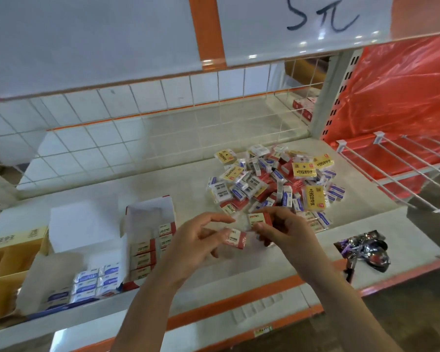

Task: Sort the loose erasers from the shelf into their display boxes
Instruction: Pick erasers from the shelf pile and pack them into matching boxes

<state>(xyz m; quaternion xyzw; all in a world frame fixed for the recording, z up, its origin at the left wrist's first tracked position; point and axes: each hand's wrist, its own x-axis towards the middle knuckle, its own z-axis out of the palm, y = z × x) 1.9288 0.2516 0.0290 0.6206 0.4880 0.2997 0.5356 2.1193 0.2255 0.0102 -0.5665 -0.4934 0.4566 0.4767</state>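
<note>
L hand (pixel 193 246) pinching one red eraser (pixel 236 238), R hand (pixel 280 228) pinching another (pixel 261 219), prob checking labels. I see the pile (pixel 272 180) just beyond fingertips, red box (pixel 151 240) left of L fingers.

Left hand (pixel 196 246) pinches a red-and-white eraser (pixel 236 238); right hand (pixel 282 228) holds a second red eraser (pixel 260 219) just beside it. Loose erasers (pixel 277 181) lie heaped on the shelf (pixel 163 179). Red display box (pixel 150 240) and blue display box (pixel 92 283) stand left, partly filled.
</note>
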